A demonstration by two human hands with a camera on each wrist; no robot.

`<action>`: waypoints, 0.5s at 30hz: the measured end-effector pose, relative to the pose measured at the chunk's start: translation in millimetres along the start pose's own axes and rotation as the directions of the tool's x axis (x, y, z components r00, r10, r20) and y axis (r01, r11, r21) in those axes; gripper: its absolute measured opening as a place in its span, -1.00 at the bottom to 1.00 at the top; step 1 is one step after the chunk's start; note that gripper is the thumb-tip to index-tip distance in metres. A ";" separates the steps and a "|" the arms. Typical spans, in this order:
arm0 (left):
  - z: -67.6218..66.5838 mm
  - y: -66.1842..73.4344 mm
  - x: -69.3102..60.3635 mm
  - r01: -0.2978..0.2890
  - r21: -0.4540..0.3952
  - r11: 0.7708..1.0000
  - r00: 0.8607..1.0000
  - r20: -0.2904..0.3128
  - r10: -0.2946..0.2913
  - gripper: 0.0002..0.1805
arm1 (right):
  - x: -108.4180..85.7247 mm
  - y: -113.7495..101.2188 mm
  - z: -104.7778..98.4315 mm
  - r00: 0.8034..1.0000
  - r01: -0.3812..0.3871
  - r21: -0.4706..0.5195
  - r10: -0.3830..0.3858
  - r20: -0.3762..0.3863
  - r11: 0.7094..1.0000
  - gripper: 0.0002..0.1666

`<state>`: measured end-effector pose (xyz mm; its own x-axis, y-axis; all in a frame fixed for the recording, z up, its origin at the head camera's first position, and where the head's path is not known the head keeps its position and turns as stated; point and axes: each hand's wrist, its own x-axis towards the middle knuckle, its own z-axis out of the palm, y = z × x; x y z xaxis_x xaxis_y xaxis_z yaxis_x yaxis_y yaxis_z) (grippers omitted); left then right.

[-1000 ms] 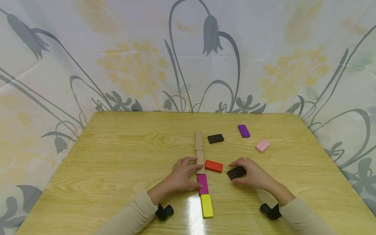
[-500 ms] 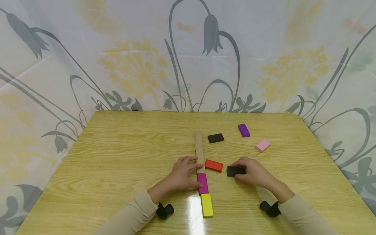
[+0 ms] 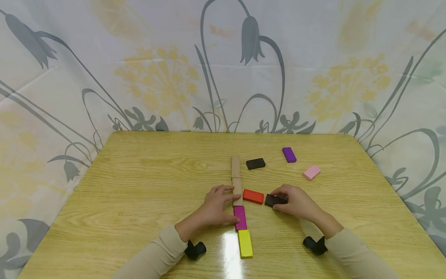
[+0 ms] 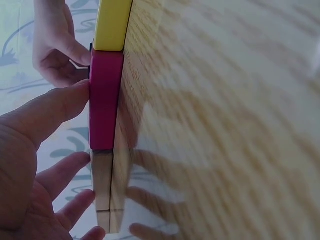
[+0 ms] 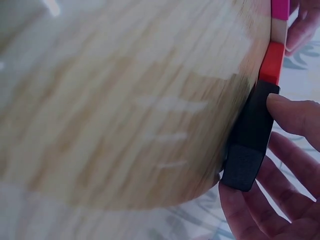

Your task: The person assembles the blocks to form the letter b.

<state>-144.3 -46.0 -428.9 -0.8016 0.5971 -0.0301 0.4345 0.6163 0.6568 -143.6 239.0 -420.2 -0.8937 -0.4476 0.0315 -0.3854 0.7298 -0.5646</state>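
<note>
My right hand [image 3: 296, 201] pinches a black block [image 3: 275, 200] between thumb and fingers, just right of a red block [image 3: 253, 196]; the right wrist view shows the held black block [image 5: 250, 135] close to the red one. My left hand [image 3: 217, 207] touches a row of end-to-end blocks with spread fingertips: the thumb is on a magenta block [image 4: 106, 100], other fingers on a plain wooden block [image 3: 237, 188]. Another wooden block [image 3: 235, 166] continues the row at the far end, and a yellow block [image 3: 245, 243] forms its near end.
Farther back on the wood-grain table [image 3: 156, 166] lie a second black block [image 3: 256, 164], a purple block [image 3: 289, 154] and a pink block [image 3: 311, 173]. Behind the table hangs a flower-patterned cloth [image 3: 223, 77].
My right hand has brought the black block left, closer to the red block, and turned it more in line with it. The left hand has stayed on the row.
</note>
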 end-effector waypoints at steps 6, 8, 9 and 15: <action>0.3 -1.0 -0.2 0.004 0.001 1.000 1.000 0.002 -0.004 -0.27 | 2.4 -3.7 1.3 1.000 -0.021 0.009 0.021 0.001 1.000 -0.63; 0.2 -1.2 -0.1 0.003 0.002 1.000 1.000 0.002 -0.003 -0.27 | 3.1 -4.6 1.8 1.000 -0.024 0.009 0.024 0.002 1.000 -0.63; 0.2 -1.3 -0.1 0.002 0.005 1.000 1.000 0.002 -0.002 -0.27 | 3.4 -5.0 2.0 1.000 -0.024 0.009 0.024 0.003 1.000 -0.63; 0.1 -1.1 0.8 -0.004 0.016 1.000 1.000 0.005 0.004 -0.27 | 4.5 -5.1 3.1 1.000 -0.024 0.001 0.024 0.004 1.000 -0.63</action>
<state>-145.3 -46.2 -429.7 -0.7978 0.6022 -0.0308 0.4447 0.6221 0.6444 -145.0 231.7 -419.7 -0.9017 -0.4321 0.0150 -0.3639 0.7398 -0.5659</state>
